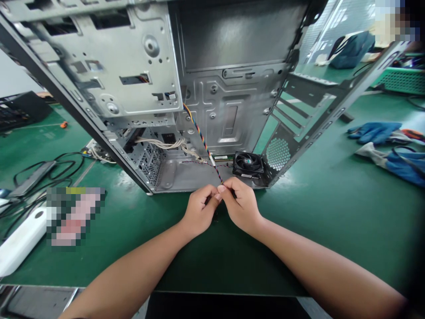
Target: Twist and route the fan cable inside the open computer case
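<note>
An open grey metal computer case stands on the green table right in front of me. A twisted multicoloured cable runs down from inside the case to my hands. My left hand and my right hand meet just in front of the case, both pinched on the cable's lower end. A small black fan lies on the case floor behind my right hand. White cables are bundled inside the case at the left.
Black cables and a white device lie at the left. Blue gloves and cloth lie at the right. A dark bag and a green crate sit at the far right.
</note>
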Action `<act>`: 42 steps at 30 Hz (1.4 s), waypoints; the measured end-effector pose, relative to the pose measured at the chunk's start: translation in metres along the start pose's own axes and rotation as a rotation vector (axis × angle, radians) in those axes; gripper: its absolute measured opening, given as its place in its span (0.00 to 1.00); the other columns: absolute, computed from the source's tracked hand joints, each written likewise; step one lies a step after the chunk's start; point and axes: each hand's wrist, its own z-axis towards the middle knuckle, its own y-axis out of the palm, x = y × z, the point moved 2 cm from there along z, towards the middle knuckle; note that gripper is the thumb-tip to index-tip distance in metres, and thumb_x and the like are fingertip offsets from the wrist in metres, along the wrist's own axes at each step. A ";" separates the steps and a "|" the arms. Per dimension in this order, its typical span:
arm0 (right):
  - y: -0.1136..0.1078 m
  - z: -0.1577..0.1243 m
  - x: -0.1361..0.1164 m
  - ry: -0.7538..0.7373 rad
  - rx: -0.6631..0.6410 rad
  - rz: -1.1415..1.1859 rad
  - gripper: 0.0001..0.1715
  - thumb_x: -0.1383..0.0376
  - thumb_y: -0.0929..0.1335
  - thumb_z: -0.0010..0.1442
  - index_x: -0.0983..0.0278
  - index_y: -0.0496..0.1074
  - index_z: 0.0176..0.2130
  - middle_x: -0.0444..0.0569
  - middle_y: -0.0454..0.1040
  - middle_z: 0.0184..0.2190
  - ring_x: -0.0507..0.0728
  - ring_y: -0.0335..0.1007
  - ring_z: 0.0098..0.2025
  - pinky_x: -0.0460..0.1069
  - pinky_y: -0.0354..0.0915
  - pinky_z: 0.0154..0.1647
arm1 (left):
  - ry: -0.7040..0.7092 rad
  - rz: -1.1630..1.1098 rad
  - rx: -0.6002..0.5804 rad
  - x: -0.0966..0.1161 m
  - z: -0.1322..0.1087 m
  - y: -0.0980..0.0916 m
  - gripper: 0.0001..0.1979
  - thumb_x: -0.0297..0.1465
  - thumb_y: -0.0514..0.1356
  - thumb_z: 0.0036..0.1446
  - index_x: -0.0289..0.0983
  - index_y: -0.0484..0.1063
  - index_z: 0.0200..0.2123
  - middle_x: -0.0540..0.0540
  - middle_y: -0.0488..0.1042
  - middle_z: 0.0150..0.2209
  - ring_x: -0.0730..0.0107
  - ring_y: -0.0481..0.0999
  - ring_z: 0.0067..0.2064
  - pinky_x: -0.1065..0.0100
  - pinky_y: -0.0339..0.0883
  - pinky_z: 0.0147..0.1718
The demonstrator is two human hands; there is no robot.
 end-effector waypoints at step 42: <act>0.001 -0.001 0.001 0.000 0.010 0.000 0.14 0.64 0.64 0.61 0.61 0.61 0.24 0.41 0.62 0.19 0.49 0.57 0.22 0.46 0.55 0.24 | 0.204 0.296 0.079 -0.003 -0.004 0.000 0.08 0.27 0.58 0.59 0.37 0.65 0.27 0.52 0.69 0.25 0.73 0.66 0.28 0.71 0.59 0.30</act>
